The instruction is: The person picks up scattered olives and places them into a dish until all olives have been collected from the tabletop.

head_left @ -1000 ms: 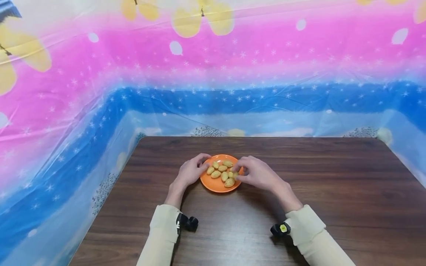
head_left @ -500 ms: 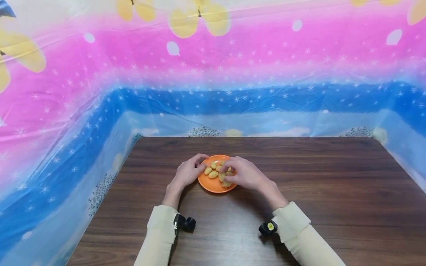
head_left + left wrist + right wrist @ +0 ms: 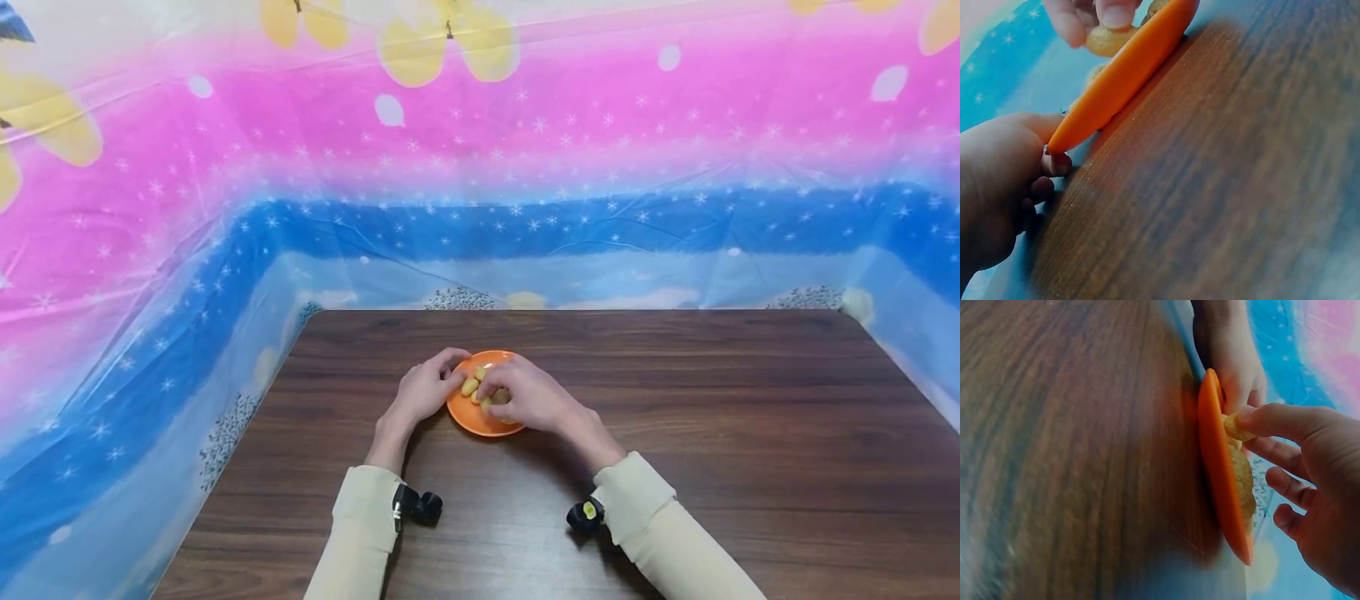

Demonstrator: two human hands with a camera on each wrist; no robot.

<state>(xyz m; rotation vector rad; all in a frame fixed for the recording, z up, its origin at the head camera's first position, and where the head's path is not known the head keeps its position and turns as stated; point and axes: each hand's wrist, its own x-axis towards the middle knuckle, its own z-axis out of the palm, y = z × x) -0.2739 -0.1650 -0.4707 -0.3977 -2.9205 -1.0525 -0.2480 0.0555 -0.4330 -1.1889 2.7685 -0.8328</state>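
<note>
A round orange plate (image 3: 487,427) lies on the brown wooden table, with several tan, oval, almond-like nuts (image 3: 470,387) on it. My left hand (image 3: 426,390) holds the plate's left rim; in the left wrist view its thumb lies over the edge, the other fingers below. Over the plate, my right hand (image 3: 536,398) pinches one nut (image 3: 1236,427) between thumb and fingers, low above the dish. More nuts (image 3: 1242,475) show beside it in the right wrist view. From the head, the right hand hides much of the plate's right half and the nuts there.
The wood-grain table (image 3: 712,417) stretches out around the plate. A pink and blue patterned cloth (image 3: 562,167) hangs behind the table and along its sides. Black wrist cameras (image 3: 585,517) sit at both sleeve cuffs.
My right hand has moved left across the plate, from its right edge to over the nuts near the middle. The left hand has kept its hold on the rim.
</note>
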